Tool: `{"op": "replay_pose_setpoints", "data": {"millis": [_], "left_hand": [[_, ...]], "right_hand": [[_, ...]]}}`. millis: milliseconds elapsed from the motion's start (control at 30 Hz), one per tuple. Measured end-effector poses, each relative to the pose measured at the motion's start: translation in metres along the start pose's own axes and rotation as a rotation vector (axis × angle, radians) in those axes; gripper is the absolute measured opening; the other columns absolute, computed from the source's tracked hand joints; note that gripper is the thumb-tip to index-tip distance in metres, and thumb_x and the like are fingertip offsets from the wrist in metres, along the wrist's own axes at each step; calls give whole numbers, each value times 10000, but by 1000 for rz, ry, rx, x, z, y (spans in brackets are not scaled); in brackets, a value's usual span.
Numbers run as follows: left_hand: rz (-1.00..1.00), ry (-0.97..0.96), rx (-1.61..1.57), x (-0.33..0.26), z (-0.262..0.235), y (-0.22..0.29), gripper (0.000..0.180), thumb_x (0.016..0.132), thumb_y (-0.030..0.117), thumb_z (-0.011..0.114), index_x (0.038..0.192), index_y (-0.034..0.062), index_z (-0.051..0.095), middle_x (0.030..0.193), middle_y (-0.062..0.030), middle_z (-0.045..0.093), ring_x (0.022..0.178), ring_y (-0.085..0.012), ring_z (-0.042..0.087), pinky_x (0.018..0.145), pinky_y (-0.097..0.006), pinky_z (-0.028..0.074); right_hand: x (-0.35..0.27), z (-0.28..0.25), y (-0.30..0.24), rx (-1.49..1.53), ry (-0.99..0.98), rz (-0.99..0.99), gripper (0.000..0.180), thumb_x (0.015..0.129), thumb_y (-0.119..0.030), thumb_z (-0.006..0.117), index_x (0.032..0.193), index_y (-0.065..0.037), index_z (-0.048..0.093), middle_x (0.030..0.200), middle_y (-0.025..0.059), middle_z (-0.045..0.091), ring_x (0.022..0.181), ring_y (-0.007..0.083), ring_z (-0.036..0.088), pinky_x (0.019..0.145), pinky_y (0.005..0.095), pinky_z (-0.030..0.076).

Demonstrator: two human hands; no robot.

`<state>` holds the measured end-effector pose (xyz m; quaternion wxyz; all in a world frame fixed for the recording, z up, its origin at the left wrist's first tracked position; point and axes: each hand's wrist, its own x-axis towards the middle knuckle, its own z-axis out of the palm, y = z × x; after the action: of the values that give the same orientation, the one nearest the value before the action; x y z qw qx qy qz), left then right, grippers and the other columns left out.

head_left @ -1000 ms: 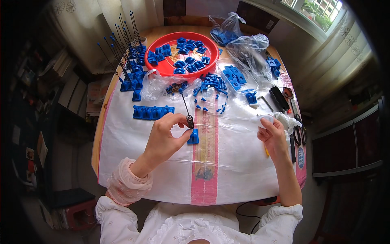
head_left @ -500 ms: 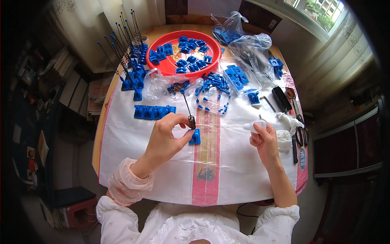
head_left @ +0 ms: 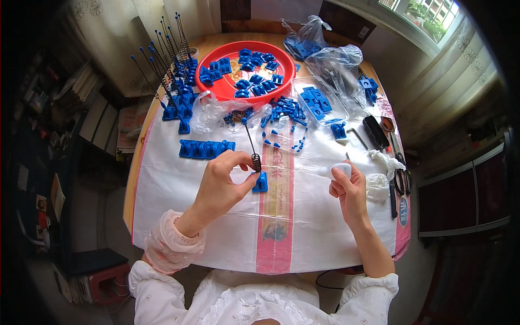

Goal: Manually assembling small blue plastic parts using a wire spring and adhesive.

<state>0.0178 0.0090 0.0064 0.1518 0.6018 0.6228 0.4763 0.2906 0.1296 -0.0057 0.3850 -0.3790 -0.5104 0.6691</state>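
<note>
Between the thumb and fingers of my left hand is a black coil spring, whose straight stem rises to a small blue tip. Directly below the coil lies a blue plastic base on the white cloth; whether the two touch I cannot tell. My right hand grips a small white squeeze bottle, well apart from the spring. Beyond my left hand stands a row of joined blue plastic parts.
A red round tray with blue parts stands at the back. Finished-looking springs on blue bases crowd the back left. Loose blue pieces lie mid-table. Along the right are scissors, a hex key and crumpled white tissue.
My right hand has turned the white bottle slightly, so its nozzle no longer points plainly left. The left hand keeps its hold on the spring in the same place.
</note>
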Motion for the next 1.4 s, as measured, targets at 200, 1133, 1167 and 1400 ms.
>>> {"op": "replay_pose_setpoints", "data": {"millis": [200, 1133, 1167, 1400], "left_hand": [[5, 4, 1, 0, 1, -1, 204, 809, 73, 837, 1007, 85, 788, 876, -33, 727, 795, -139, 647, 717, -301, 447], [2, 1, 2, 1, 1, -1, 183, 816, 79, 828, 993, 86, 786, 873, -21, 733, 783, -125, 645, 685, -300, 423], [2, 2, 1, 0, 1, -1, 183, 816, 81, 829, 994, 87, 786, 874, -22, 734, 783, -124, 646, 685, -300, 423], [10, 0, -1, 0, 1, -1, 175, 819, 85, 828, 989, 83, 786, 867, -22, 734, 778, -121, 646, 681, -299, 423]], "right_hand": [[0, -1, 1, -16, -13, -16, 143, 992, -179, 698, 945, -87, 599, 692, -65, 480, 577, 30, 388, 541, 241, 326], [-10, 7, -4, -138, -4, -122, 150, 981, -177, 716, 949, -66, 621, 723, -37, 557, 597, 27, 457, 533, 217, 354], [-10, 8, -5, -150, 2, -128, 132, 985, -159, 702, 950, -62, 619, 705, -32, 546, 579, 35, 443, 528, 233, 339], [-10, 4, -5, -140, -5, -126, 199, 972, -228, 752, 944, -77, 624, 753, -45, 575, 635, 10, 491, 545, 189, 389]]}}
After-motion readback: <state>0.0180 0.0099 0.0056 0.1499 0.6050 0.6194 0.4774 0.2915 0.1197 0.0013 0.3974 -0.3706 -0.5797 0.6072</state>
